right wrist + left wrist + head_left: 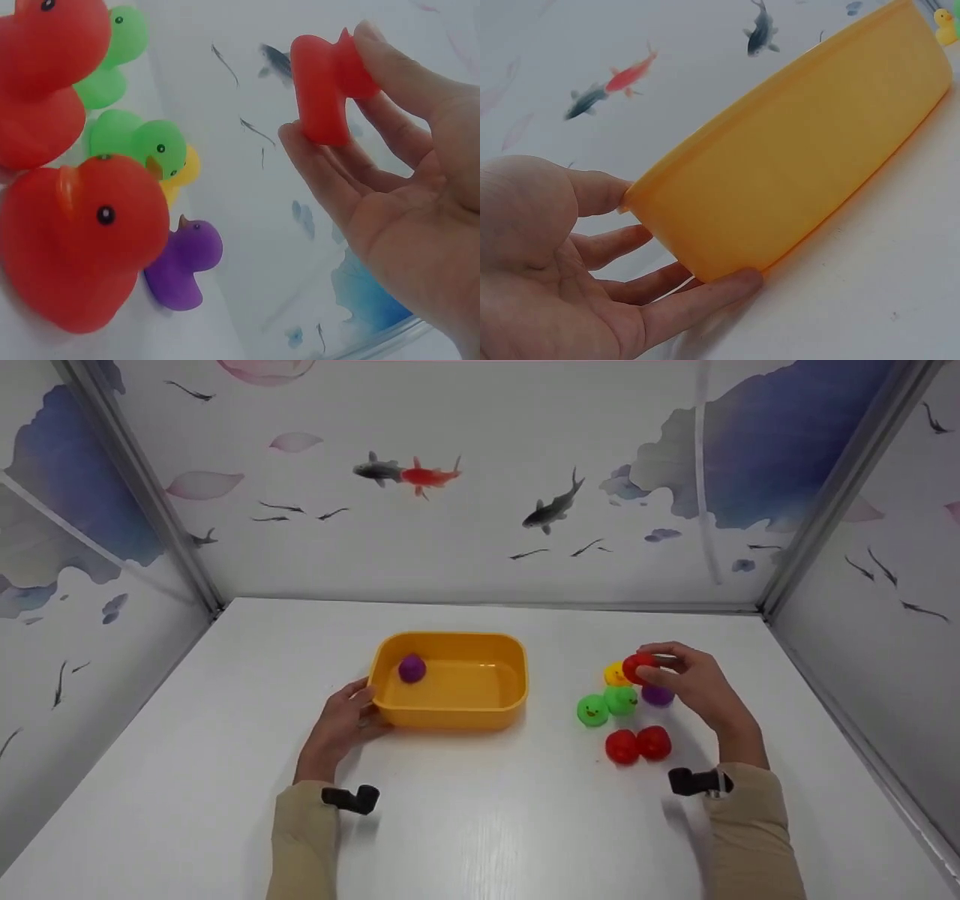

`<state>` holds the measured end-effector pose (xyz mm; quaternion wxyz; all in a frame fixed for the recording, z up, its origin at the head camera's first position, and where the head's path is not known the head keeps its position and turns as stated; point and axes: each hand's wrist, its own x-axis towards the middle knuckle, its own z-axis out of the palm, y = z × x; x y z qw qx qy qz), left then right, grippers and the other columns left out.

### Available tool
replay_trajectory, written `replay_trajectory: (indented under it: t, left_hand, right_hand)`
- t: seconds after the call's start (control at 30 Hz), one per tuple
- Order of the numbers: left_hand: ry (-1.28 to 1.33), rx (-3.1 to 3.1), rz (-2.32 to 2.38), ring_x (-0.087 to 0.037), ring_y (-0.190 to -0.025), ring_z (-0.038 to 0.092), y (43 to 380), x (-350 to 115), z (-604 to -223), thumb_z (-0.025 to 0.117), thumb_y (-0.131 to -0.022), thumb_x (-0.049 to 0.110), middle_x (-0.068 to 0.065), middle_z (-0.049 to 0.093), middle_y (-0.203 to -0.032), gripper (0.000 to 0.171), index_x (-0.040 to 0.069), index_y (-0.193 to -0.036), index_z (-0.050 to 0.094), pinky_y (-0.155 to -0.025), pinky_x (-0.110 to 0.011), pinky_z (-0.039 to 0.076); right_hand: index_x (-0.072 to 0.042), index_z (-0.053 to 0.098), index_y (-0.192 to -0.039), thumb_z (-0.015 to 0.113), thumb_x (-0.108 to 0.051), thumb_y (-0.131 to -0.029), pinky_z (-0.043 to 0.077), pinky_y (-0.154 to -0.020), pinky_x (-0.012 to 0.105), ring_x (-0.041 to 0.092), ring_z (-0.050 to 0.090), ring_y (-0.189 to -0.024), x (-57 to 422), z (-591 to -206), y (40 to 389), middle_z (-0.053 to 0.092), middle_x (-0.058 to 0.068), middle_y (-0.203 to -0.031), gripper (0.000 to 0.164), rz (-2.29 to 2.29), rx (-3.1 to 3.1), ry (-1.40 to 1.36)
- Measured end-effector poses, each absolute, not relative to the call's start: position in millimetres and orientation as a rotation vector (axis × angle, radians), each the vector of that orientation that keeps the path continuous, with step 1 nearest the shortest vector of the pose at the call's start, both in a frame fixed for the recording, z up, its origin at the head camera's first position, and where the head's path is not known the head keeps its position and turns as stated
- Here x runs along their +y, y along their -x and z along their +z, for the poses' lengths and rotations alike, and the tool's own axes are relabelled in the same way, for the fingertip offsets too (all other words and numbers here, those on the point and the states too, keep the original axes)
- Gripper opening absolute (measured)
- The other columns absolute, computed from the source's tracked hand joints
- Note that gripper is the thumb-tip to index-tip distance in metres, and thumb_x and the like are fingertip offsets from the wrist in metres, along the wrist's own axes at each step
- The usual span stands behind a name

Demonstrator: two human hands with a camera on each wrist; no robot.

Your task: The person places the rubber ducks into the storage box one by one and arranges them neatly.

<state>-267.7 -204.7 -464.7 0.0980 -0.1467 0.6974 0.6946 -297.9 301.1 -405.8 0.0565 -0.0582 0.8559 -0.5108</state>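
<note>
My left hand (347,722) holds the left end of a yellow plastic tub (442,720), thumb at the rim and fingers against the lower wall in the left wrist view. Inside the tub, at its left, lies a purple rubber duck (412,668). A red rubber duck (328,90) is pinched between the thumb and fingers of my right hand (694,679), raised over the group at the right. Below it are a yellow duck (616,673), a second purple duck (658,695) and two green ducks (592,710). Two more red ducks (622,747) sit side by side nearer me.
The white table (480,810) is enclosed by a back wall (480,562) and side walls printed with fish and petals. Metal posts stand at the back corners. Each sleeve carries a black wrist camera (351,799).
</note>
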Motion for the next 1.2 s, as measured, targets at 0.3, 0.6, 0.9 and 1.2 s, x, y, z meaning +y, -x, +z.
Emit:
replay_trajectory:
  t: [0.3, 0.6, 0.9, 1.2]
  left_hand:
    - [0.446, 2.061, 2.060, -0.032, -0.136, 0.053, 268.8, -204.3, -465.4, 0.044, -0.107, 0.037, -0.014, 0.045, -0.154, 0.054, 0.019, -0.157, 0.031, -0.104, -0.040, 0.054]
    - [0.464, 2.073, 2.042, -0.030, -0.133, 0.055, 269.1, -203.6, -464.2, 0.043, -0.108, 0.037, -0.012, 0.048, -0.152, 0.053, 0.019, -0.156, 0.033, -0.104, -0.039, 0.054]
    - [0.451, 2.062, 2.043, -0.030, -0.133, 0.055, 273.4, -202.2, -461.8, 0.043, -0.108, 0.036, -0.013, 0.047, -0.153, 0.053, 0.019, -0.157, 0.032, -0.104, -0.040, 0.054]
    - [0.425, 2.021, 2.090, -0.032, -0.137, 0.051, 270.1, -204.2, -463.0, 0.042, -0.108, 0.033, -0.015, 0.044, -0.154, 0.053, 0.018, -0.158, 0.031, -0.106, -0.041, 0.053]
  right_hand:
    - [-0.013, 0.053, -0.143, 0.067, -0.041, -0.095, 0.051, -0.107, 0.037, 0.035, 0.053, -0.136, 282.2, -397.9, 296.3, 0.053, 0.017, -0.145, 0.058, -1.527, 2.585, 0.309]
    - [-0.010, 0.050, -0.141, 0.068, -0.038, -0.095, 0.045, -0.112, 0.057, 0.036, 0.053, -0.133, 258.2, -401.8, 301.6, 0.054, 0.019, -0.142, 0.056, -1.515, 2.551, 0.276]
    - [-0.013, 0.048, -0.143, 0.067, -0.029, -0.097, 0.048, -0.111, 0.053, 0.038, 0.049, -0.136, 241.9, -405.4, 306.9, 0.047, 0.015, -0.149, 0.052, -1.536, 2.539, 0.270]
    - [-0.018, 0.051, -0.142, 0.063, -0.026, -0.099, 0.043, -0.116, 0.052, 0.033, 0.055, -0.133, 217.6, -402.9, 318.6, 0.046, 0.010, -0.150, 0.046, -1.617, 2.460, 0.188]
